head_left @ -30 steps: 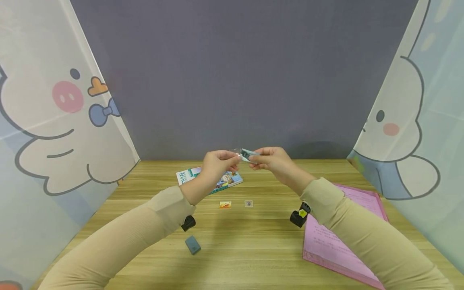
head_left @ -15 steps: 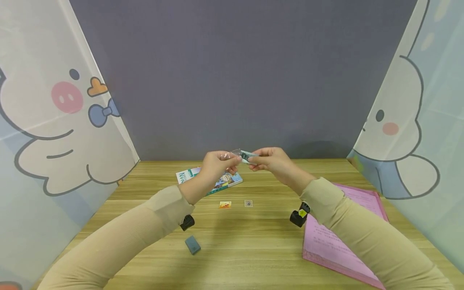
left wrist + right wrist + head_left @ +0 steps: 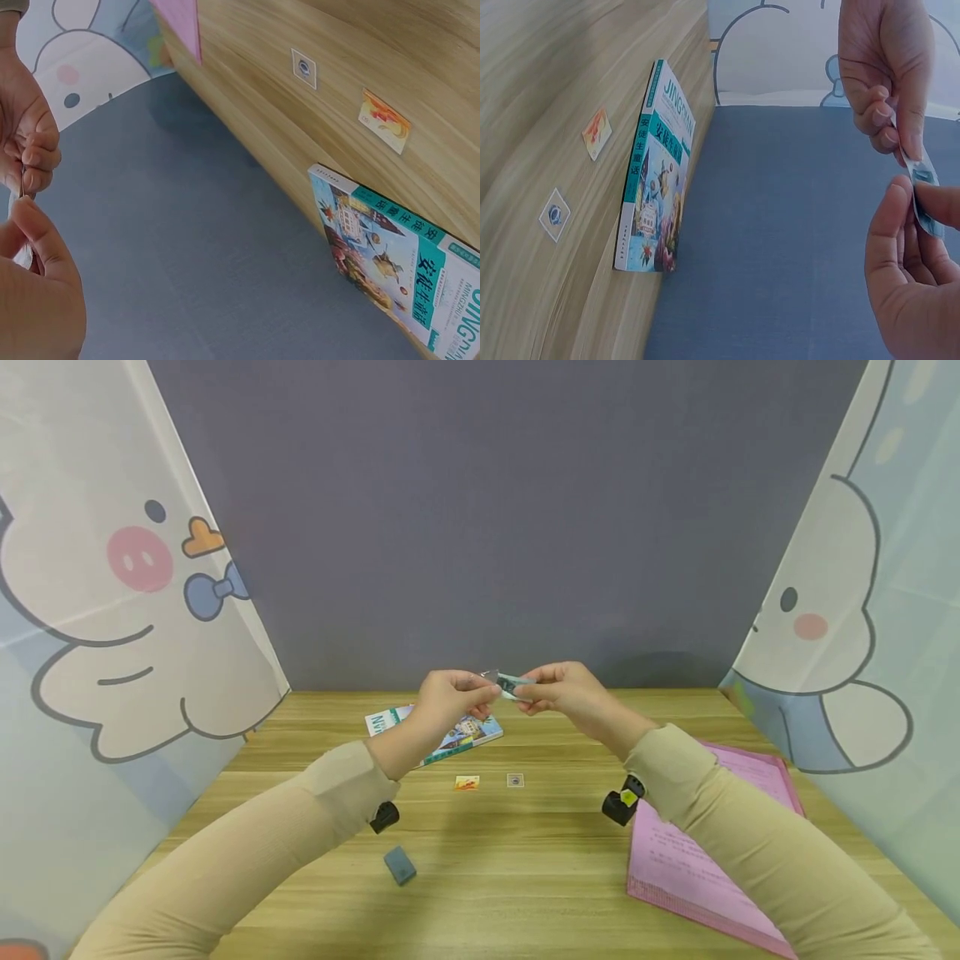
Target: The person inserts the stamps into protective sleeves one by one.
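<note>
Both hands meet in the air above the far part of the table. My right hand (image 3: pixel 566 695) pinches a small stamp-like slip (image 3: pixel 507 686) with a dark green print and pale edges, between thumb and fingers. At its other end my left hand (image 3: pixel 448 700) pinches a clear plastic film (image 3: pixel 491 676), partly hidden by the fingers. In the right wrist view the slip (image 3: pixel 924 178) spans from one hand's fingertips to the other's, slightly bent. On the table below lie an orange-and-white stamp (image 3: pixel 467 783) and a grey-framed stamp (image 3: pixel 515 781), flat and apart.
A book (image 3: pixel 468 739) with a colourful cover lies behind the stamps, partly covered by the left forearm. A small blue-grey block (image 3: pixel 400 866) sits at the front left. Pink sheets (image 3: pixel 675 868) lie under the right forearm. A dark panel (image 3: pixel 495 527) closes the back.
The clear film beside the left fingers spread out half a second ago, and less of it shows now. Both hands stay almost in place, still pinching.
</note>
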`<state>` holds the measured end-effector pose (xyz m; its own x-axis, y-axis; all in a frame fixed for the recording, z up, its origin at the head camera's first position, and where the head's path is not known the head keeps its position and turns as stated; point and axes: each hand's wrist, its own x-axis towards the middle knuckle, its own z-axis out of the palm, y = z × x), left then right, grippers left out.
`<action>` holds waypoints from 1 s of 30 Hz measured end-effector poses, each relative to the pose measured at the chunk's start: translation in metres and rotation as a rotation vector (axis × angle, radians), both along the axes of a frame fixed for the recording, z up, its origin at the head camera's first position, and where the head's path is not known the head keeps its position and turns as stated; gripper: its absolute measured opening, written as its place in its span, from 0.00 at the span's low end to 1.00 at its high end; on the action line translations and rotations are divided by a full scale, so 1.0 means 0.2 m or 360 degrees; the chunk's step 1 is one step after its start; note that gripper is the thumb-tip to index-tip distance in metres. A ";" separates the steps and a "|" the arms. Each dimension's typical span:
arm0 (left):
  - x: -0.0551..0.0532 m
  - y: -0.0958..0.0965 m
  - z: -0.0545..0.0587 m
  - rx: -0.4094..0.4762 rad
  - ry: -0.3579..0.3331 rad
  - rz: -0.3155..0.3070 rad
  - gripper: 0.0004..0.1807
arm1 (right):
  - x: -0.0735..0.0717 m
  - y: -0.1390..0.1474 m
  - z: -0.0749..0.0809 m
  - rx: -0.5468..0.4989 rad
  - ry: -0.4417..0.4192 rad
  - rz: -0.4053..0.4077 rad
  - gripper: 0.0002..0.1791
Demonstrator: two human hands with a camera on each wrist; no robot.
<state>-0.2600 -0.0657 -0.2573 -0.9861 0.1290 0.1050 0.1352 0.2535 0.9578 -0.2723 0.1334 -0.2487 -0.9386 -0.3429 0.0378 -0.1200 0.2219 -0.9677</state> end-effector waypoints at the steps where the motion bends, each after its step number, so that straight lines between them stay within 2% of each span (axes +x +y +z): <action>1: 0.00 0.00 0.00 -0.0009 0.0004 -0.0008 0.10 | 0.00 0.00 0.00 0.0010 -0.0005 0.0008 0.12; 10: 0.00 -0.01 0.00 -0.0105 0.0020 -0.0047 0.10 | -0.01 0.02 0.00 0.0084 -0.0038 0.0102 0.12; 21: 0.00 0.00 0.02 -0.0182 0.0002 -0.0034 0.12 | -0.01 0.02 0.02 0.0016 -0.0042 0.0083 0.10; 30: -0.01 0.00 0.02 -0.0254 -0.0002 -0.0032 0.11 | -0.01 0.01 0.01 0.0018 -0.0051 0.0046 0.09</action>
